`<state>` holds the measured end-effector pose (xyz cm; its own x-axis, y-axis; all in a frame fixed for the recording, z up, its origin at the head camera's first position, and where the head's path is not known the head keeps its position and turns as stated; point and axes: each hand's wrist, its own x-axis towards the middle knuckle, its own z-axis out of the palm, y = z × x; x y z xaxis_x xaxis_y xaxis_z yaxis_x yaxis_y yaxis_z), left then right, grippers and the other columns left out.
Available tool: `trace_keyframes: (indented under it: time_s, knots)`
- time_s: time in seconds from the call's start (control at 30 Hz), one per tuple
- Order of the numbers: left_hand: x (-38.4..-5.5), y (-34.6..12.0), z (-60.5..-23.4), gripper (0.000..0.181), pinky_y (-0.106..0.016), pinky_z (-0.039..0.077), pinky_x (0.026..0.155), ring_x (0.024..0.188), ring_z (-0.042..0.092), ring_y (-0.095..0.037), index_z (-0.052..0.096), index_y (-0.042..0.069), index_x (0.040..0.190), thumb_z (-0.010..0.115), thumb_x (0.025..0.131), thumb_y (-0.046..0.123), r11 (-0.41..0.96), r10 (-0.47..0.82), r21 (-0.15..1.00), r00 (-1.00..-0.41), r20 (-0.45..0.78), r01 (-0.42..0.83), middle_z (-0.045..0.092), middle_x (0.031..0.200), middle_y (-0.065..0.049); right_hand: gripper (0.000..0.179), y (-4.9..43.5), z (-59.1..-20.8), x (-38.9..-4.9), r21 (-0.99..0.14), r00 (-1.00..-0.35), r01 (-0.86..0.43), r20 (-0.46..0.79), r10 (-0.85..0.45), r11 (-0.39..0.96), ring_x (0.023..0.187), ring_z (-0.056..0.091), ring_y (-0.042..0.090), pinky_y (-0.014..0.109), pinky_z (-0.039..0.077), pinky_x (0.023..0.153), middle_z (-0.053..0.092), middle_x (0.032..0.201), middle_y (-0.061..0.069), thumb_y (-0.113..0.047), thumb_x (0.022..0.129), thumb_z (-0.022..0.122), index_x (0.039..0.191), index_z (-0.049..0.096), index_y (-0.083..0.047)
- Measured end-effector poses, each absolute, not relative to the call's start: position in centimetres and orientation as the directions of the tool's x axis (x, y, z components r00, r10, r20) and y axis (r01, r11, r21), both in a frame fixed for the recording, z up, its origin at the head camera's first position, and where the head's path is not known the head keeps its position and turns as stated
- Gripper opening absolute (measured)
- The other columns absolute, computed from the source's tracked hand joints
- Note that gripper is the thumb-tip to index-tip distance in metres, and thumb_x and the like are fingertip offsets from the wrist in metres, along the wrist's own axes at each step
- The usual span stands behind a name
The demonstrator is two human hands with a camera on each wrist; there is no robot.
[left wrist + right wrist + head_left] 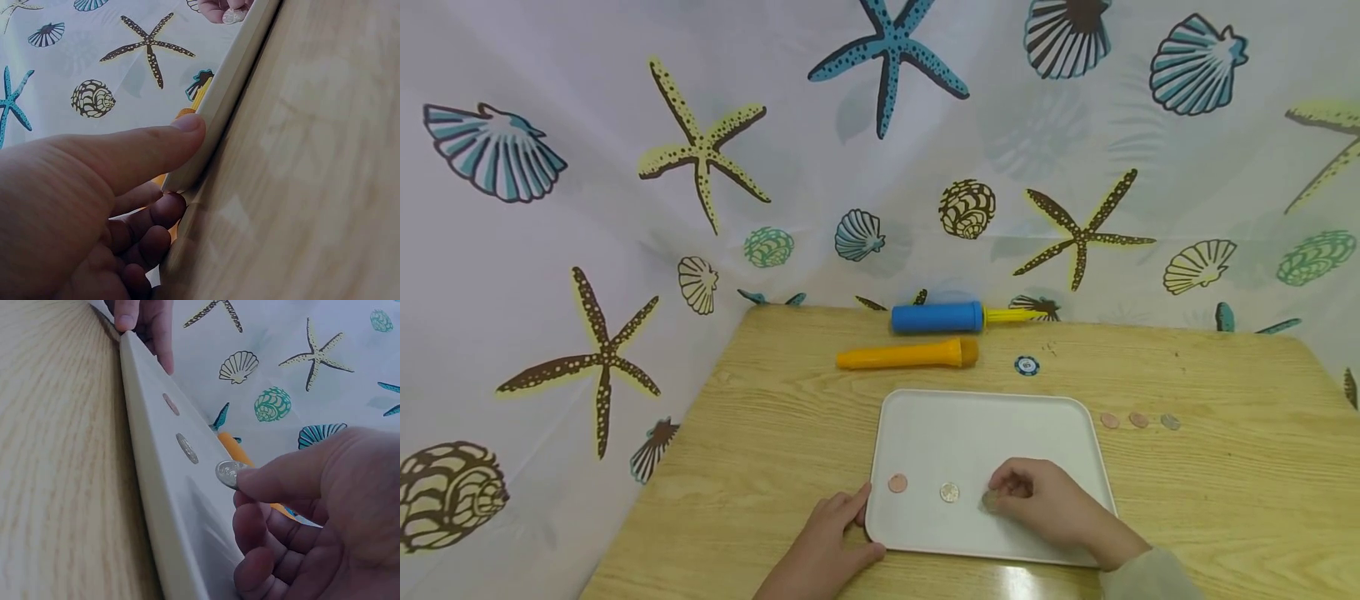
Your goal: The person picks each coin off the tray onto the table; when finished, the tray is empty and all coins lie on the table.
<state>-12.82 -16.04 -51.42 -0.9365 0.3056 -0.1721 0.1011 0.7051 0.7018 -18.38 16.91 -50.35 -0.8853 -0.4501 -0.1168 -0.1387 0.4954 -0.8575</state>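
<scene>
A silver coin (230, 473) is pinched between the thumb and fingers of my right hand (1037, 498), over the right half of a white tray (977, 429). To its left, another silver coin (950, 492) and a copper coin (897, 482) lie flat on the tray. My left hand (827, 542) holds the tray's near left corner. Its thumb presses the near edge, while its fingers reach along the left side. In the left wrist view, the fingertips (170, 209) curl close under that corner.
Two copper coins (1109, 421) (1138, 420) and a silver coin (1170, 422) lie in a row right of the tray. Behind it are a blue poker chip (1027, 365), an orange tube-like object (906, 356) and a blue cylinder with a yellow tip (937, 317). A patterned curtain (925, 167) encloses the wooden table (1240, 483).
</scene>
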Motion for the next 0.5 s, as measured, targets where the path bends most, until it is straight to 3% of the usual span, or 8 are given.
trace_keyframes:
  time_s: [0.5]
  knots:
    - [-12.7, -16.1, -51.5, 0.086, -0.042, 0.044, 0.091, 0.098, 0.042, -0.017, 0.039, 0.004, 0.154, 0.076, 0.089, 0.045, 0.706, 0.293, 0.704, -0.937, -0.191, 0.077, 0.051, 0.102, 0.007, 0.024, 20.6, -49.5, -18.1, -0.915, -0.918, 0.007, -0.166, -0.360, 0.404, 0.070, 0.059, 0.015, 0.027, 0.051, 0.060, 0.069, 0.089, 0.007, -0.018, 0.095, 0.071, 0.112, 0.073, -0.002]
